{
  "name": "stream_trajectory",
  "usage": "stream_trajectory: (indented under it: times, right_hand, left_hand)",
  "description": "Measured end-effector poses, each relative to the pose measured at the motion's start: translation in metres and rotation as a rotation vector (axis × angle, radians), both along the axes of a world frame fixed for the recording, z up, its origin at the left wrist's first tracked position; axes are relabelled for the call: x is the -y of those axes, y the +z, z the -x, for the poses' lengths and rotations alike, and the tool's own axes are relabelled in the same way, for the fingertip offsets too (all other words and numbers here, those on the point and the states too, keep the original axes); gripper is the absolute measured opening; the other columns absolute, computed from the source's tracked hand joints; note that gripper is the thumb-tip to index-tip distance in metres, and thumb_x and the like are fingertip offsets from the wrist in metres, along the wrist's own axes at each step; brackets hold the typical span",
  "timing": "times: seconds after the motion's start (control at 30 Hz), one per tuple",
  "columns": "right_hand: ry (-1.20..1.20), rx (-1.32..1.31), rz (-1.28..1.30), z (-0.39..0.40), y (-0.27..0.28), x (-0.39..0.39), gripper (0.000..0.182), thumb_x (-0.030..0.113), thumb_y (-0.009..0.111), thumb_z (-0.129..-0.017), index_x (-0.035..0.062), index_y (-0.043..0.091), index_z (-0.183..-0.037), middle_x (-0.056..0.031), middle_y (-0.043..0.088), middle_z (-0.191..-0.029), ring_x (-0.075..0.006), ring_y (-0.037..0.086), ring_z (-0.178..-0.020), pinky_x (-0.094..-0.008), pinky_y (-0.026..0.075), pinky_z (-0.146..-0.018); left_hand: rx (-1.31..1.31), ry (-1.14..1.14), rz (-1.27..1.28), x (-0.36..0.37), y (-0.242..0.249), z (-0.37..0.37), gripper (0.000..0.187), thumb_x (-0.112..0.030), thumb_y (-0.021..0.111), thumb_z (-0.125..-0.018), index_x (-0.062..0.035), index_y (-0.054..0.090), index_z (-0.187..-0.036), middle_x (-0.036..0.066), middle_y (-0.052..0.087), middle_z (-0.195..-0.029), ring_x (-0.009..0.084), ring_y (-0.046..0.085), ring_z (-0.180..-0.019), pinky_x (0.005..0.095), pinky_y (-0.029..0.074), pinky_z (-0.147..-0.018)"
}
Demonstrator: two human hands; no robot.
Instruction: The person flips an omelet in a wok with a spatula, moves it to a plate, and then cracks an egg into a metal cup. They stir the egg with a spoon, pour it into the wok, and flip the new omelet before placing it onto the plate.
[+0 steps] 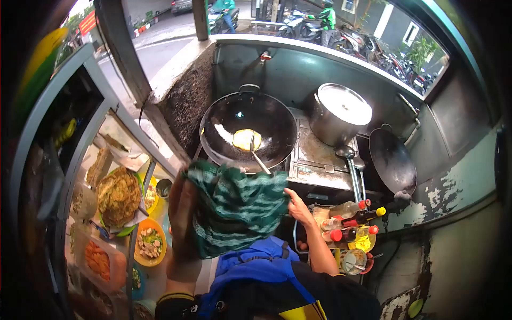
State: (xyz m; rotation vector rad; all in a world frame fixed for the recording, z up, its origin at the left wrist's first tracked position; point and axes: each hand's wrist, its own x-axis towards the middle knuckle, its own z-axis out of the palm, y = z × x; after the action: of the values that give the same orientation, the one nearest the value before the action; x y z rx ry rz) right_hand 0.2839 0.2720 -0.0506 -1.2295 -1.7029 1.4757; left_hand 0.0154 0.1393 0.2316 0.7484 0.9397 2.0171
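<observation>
A dark green striped cloth [237, 210] is spread between my hands in front of my body. My left hand [184, 213], in shadow, is closed on its left edge, with the fingers partly hidden. My right hand [300, 209] pinches the cloth's right edge. Beyond the cloth, a large black wok [277, 125] sits on the stove. A yellow, egg-like piece of food [245, 140] lies in it, beside a whitish patch. A metal spatula [257, 158] rests on that food, its handle pointing toward me; the cloth hides the handle's end.
A lidded steel pot [333, 120] stands right of the wok, with ladles [349, 165] and a second wok [392, 160] nearby. Sauce bottles [357, 218] crowd the right side. At left, a framed case [121, 120] holds fried food [120, 197] and an orange bowl [162, 253].
</observation>
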Motion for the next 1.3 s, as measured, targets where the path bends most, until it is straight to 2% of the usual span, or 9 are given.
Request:
stream_trajectory:
  times: [0.17, 0.2, 0.57, 0.8, 0.9, 1.0, 1.03, 1.1, 1.3]
  right_hand:
    - [0.131, -0.140, -0.480, -0.010, -0.095, -0.040, 0.052, 0.024, 0.060, -0.097, 0.0100, 0.044, -0.145, -0.0042, 0.059, -0.097, -0.0120, 0.054, -0.081, -0.0270, 0.047, -0.074]
    - [-0.001, -0.140, 0.196, 0.001, 0.014, 0.003, 0.053, 0.024, 0.060, -0.097, 0.0100, 0.044, -0.145, -0.0026, 0.058, -0.093, -0.0103, 0.052, -0.076, -0.0255, 0.046, -0.068]
    - [-0.009, 0.067, 0.118, 0.006, 0.014, 0.001, 0.053, 0.024, 0.062, -0.097, 0.0155, 0.043, -0.146, -0.0029, 0.060, -0.095, -0.0113, 0.054, -0.077, -0.0263, 0.047, -0.067]
    - [-0.008, 0.018, 0.100, 0.004, 0.003, 0.004, 0.055, 0.023, 0.061, -0.098, 0.0068, 0.041, -0.147, -0.0119, 0.058, -0.130, -0.0193, 0.054, -0.117, -0.0318, 0.041, -0.102]
    - [0.013, 0.019, -0.063, 0.001, -0.015, 0.000, 0.056, 0.026, 0.063, -0.097, 0.0200, 0.040, -0.148, 0.0030, 0.052, -0.082, -0.0061, 0.042, -0.061, -0.0221, 0.037, -0.053]
    - [0.020, 0.023, -0.029, -0.002, -0.021, 0.002, 0.057, 0.028, 0.062, -0.097, 0.0209, 0.040, -0.149, 0.0023, 0.053, -0.082, -0.0061, 0.043, -0.062, -0.0213, 0.037, -0.054]
    - [0.020, 0.018, -0.025, 0.003, -0.009, 0.000, 0.057, 0.028, 0.061, -0.097, 0.0206, 0.040, -0.149, 0.0021, 0.053, -0.083, -0.0062, 0.043, -0.062, -0.0213, 0.038, -0.055]
    - [0.009, 0.025, 0.027, 0.003, 0.002, 0.004, 0.057, 0.029, 0.061, -0.097, 0.0193, 0.040, -0.149, 0.0016, 0.053, -0.084, -0.0065, 0.044, -0.064, -0.0216, 0.038, -0.056]
    - [0.007, 0.011, 0.032, 0.002, -0.008, 0.002, 0.056, 0.025, 0.061, -0.097, 0.0165, 0.041, -0.148, 0.0023, 0.054, -0.082, -0.0064, 0.043, -0.061, -0.0222, 0.038, -0.054]
  left_hand:
    - [-0.098, -0.359, -0.590, 0.018, 0.063, -0.043, 0.029, -0.017, 0.065, -0.093, -0.0057, 0.061, -0.119, 0.015, 0.066, -0.110, 0.0269, 0.066, -0.091, 0.0369, 0.055, -0.083]
    - [-0.075, -0.412, -0.720, 0.021, 0.069, -0.054, 0.029, -0.018, 0.066, -0.092, -0.0065, 0.062, -0.119, 0.015, 0.066, -0.110, 0.0279, 0.066, -0.090, 0.0374, 0.055, -0.082]
    - [0.126, -0.428, -1.214, 0.015, 0.067, -0.106, 0.036, -0.030, 0.078, -0.086, -0.0146, 0.069, -0.117, 0.021, 0.071, -0.110, 0.0391, 0.070, -0.083, 0.0418, 0.059, -0.073]
    - [1.358, -0.633, -0.723, 0.082, 0.068, -0.141, 0.022, -0.015, 0.081, -0.076, -0.0125, 0.062, -0.065, 0.003, 0.059, -0.063, 0.0148, 0.055, -0.055, 0.0291, 0.049, -0.054]
    - [1.603, -0.635, -0.654, 0.081, 0.077, -0.150, 0.024, -0.015, 0.079, -0.077, -0.0100, 0.061, -0.061, 0.000, 0.059, -0.059, 0.0114, 0.055, -0.054, 0.0281, 0.048, -0.055]
    - [1.699, -0.500, -0.651, 0.077, 0.092, -0.154, 0.023, -0.021, 0.073, -0.082, -0.0039, 0.067, -0.068, 0.002, 0.066, -0.067, 0.0128, 0.063, -0.064, 0.0302, 0.050, -0.062]
    - [1.688, -0.512, -0.668, 0.071, 0.085, -0.139, 0.023, -0.021, 0.073, -0.082, -0.0039, 0.067, -0.068, 0.002, 0.066, -0.067, 0.0128, 0.063, -0.064, 0.0302, 0.050, -0.062]
    - [0.357, -1.006, -0.417, 0.056, 0.054, -0.096, 0.035, -0.031, 0.068, -0.087, 0.0035, 0.070, -0.085, 0.010, 0.068, -0.076, 0.0206, 0.066, -0.070, 0.0325, 0.052, -0.068]
    - [0.071, -0.959, -0.672, 0.047, 0.030, -0.093, 0.036, -0.031, 0.063, -0.092, 0.0051, 0.066, -0.097, 0.015, 0.068, -0.084, 0.0280, 0.066, -0.072, 0.0374, 0.052, -0.067]
